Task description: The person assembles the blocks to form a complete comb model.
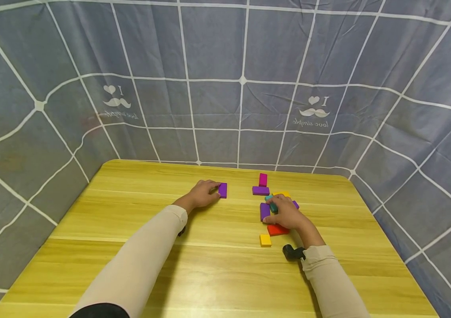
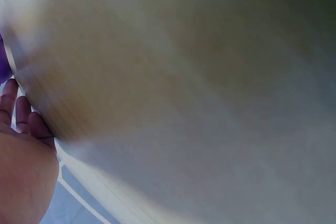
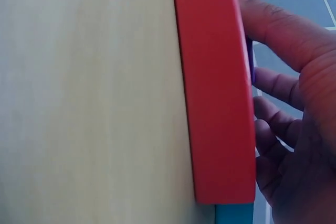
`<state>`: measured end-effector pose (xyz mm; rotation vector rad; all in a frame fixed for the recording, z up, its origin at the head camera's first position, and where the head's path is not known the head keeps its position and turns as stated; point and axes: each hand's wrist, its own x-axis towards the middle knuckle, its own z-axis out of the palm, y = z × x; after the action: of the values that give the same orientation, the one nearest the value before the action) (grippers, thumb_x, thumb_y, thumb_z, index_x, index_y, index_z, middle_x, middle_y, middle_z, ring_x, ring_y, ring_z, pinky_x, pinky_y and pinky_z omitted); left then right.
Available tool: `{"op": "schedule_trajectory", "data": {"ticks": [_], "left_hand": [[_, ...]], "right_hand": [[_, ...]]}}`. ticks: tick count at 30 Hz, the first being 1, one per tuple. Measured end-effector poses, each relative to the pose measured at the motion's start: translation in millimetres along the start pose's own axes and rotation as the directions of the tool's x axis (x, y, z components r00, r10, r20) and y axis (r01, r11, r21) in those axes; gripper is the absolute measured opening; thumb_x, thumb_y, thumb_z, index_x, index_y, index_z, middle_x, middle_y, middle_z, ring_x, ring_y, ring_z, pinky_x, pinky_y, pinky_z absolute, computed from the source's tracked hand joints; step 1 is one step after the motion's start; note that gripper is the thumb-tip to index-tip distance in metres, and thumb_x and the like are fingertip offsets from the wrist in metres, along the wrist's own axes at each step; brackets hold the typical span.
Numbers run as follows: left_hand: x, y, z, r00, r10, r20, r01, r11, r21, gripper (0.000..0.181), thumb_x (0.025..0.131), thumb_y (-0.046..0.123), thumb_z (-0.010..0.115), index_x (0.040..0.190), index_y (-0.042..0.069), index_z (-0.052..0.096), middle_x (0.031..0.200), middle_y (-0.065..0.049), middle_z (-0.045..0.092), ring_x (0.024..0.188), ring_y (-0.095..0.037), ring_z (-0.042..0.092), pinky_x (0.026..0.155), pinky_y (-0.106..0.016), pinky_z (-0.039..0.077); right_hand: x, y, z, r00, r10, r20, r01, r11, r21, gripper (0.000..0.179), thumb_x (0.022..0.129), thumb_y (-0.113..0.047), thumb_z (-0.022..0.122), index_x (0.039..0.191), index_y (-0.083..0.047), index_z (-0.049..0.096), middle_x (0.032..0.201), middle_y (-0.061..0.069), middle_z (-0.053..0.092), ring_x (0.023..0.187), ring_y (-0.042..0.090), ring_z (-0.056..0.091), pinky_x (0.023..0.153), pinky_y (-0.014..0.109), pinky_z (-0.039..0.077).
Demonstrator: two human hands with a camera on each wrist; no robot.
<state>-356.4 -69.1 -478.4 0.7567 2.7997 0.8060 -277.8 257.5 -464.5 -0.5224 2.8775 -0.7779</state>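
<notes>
On the left, my left hand (image 1: pixel 203 194) pinches a purple block (image 1: pixel 223 190) between thumb and forefinger, with the block lying on the table. In the left wrist view, the fingers (image 2: pixel 22 113) are at the left edge beside that block's purple corner (image 2: pixel 4 61). My right hand (image 1: pixel 288 215) spans another purple block (image 1: pixel 265 212) lengthwise, thumb at its near end and forefinger at its far end. Beneath this hand, teal blocks (image 1: pixel 273 207) are partly hidden. A red block (image 3: pixel 216 93) lies just nearer than the right hand, covering most of the purple block in the right wrist view.
Behind the right hand lie a magenta block (image 1: pixel 263 179), a purple block (image 1: pixel 260 191) and a yellow block (image 1: pixel 281 194). One more purple block (image 1: pixel 296 204) shows at its right, and a small yellow block (image 1: pixel 265 240) lies nearer. A grey checked curtain (image 1: pixel 217 106) surrounds the wooden table (image 1: pixel 225 274).
</notes>
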Motion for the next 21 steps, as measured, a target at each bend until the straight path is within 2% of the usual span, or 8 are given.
{"op": "schedule_trajectory", "data": {"ticks": [9, 16, 21], "left_hand": [[-2.8, 3.2, -2.7, 1.0, -0.022, 0.01, 0.022, 1.0, -0.013, 0.051, 0.101, 0.026, 0.053, 0.148, 0.007, 0.047, 0.146, -0.015, 0.049, 0.13, -0.035, 0.042, 0.111, -0.047, 0.033], [-2.0, 2.6, -1.2, 0.999, -0.034, 0.012, 0.034, 0.999, -0.023, 0.051, 0.102, 0.028, 0.052, 0.149, 0.009, 0.046, 0.147, -0.014, 0.048, 0.133, -0.035, 0.039, 0.113, -0.047, 0.031], [-2.2, 2.6, -1.2, 1.0, -0.029, 0.002, 0.029, 0.999, -0.024, 0.05, 0.102, 0.027, 0.052, 0.148, 0.008, 0.048, 0.146, -0.014, 0.049, 0.132, -0.035, 0.04, 0.112, -0.047, 0.032]], "right_hand": [[-0.9, -4, -2, 1.0, -0.028, -0.01, 0.029, 0.999, 0.024, 0.061, 0.084, -0.031, 0.079, 0.133, -0.001, 0.057, 0.141, 0.023, 0.048, 0.132, 0.046, 0.037, 0.108, 0.061, 0.032], [2.9, -17, -2, 0.999, 0.0, -0.033, 0.002, 0.997, 0.078, 0.058, 0.083, -0.027, 0.081, 0.129, -0.001, 0.058, 0.133, 0.017, 0.055, 0.125, 0.04, 0.045, 0.106, 0.058, 0.037], [7.6, -30, 1, 0.999, 0.032, -0.019, -0.029, 0.989, 0.143, 0.061, 0.082, -0.027, 0.082, 0.132, -0.002, 0.057, 0.133, 0.017, 0.055, 0.12, 0.036, 0.051, 0.105, 0.054, 0.041]]}}
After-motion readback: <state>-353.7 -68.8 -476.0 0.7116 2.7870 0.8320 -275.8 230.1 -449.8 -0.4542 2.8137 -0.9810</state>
